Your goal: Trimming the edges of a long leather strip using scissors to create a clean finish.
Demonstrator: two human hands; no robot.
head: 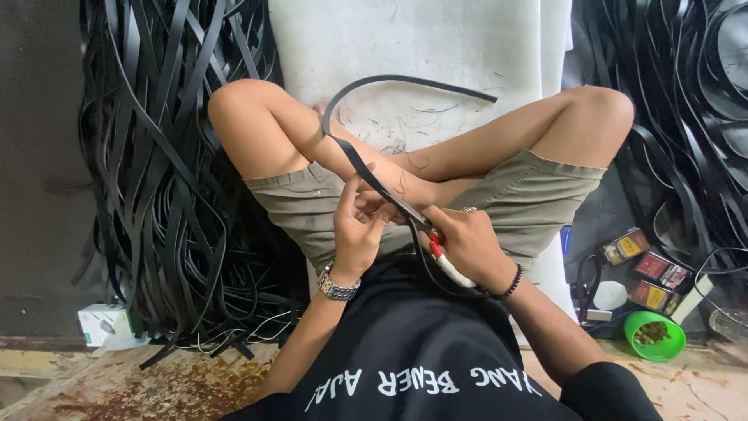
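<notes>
Around us lie big piles of black strips (179,195). Over our lap curves one strip (366,168), running down between our hands. Our left hand (360,230) pinches it. Our right hand (467,242) grips a small cutter (446,261) touching it.

Three small boxes (653,274), one green bowl (654,335), one wristwatch (336,286).

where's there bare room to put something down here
Bare white mat beyond the crossed legs, between the two heaps of black strips. Some bare floor lower left. Crowded: the lap, where both hands work a strip, and the right side by the green cup.
</notes>
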